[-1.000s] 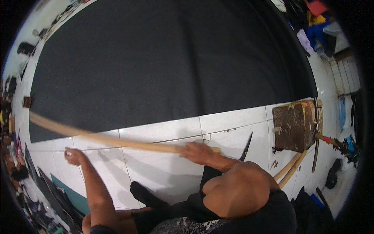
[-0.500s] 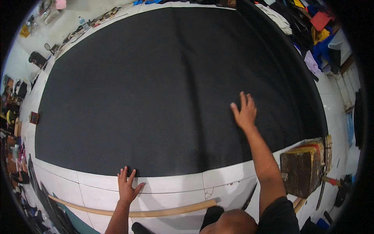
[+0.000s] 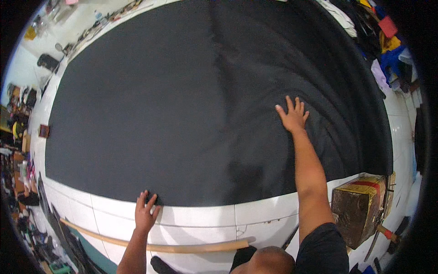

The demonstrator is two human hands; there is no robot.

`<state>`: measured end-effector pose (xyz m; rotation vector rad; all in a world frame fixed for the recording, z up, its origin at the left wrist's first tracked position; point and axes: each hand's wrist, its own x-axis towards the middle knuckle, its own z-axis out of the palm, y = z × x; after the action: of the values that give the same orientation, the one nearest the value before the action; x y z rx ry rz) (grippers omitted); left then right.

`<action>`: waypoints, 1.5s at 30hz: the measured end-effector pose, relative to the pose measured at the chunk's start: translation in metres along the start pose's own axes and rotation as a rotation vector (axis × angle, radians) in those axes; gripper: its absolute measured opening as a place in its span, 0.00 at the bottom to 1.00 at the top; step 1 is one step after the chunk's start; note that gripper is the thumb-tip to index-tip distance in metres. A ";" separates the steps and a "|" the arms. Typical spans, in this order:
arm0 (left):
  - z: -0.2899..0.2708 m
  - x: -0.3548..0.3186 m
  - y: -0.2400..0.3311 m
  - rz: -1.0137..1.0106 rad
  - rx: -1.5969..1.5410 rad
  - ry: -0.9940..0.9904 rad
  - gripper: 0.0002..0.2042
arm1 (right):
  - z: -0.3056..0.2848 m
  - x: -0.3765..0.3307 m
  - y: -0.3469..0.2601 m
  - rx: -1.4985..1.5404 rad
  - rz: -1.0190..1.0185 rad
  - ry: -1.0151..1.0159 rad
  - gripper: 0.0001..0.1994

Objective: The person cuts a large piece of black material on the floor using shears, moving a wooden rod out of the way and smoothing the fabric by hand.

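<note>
Head view: the black cloth (image 3: pixel 191 100) lies spread over the white tiled floor (image 3: pixel 200 223), reaching away from the person, its near edge running left to right just beyond the wooden stick (image 3: pixel 182 247). The left hand (image 3: pixel 146 213) rests fingers spread on that near edge, the nearer hand to it; the right hand (image 3: pixel 292 116) reaches out on a straight arm, palm flat and fingers splayed, pressing the cloth beside its rippled folds, neither pinching anything

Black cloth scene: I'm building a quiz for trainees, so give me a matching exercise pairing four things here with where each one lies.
Things:
1. left hand
2. right hand
3. wooden stick
4. brown box

Places:
A. flat on the black cloth, well in from its edge
B. on the white tiles, beyond the cloth's right corner
C. on the cloth's near edge, fingertips on the fabric
D. lying across the white tiles, nearer the person than the cloth

Pairs: 1-C, 2-A, 3-D, 4-B
</note>
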<state>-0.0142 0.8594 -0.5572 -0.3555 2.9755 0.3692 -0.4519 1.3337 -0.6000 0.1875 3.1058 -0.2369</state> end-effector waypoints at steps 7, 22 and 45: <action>0.005 -0.005 -0.041 -0.218 -0.458 0.375 0.19 | -0.013 -0.123 0.083 0.616 0.179 0.242 0.32; 0.012 -0.001 -0.150 -0.894 -1.590 0.548 0.06 | -0.013 -0.258 0.143 1.636 1.089 0.330 0.34; -0.022 0.005 -0.118 -0.746 -1.718 0.878 0.31 | -0.042 -0.190 0.148 1.711 0.695 0.543 0.24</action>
<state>0.0083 0.7417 -0.5635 -1.9096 1.6918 2.9597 -0.2461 1.4625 -0.5750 1.3306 1.8684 -2.8237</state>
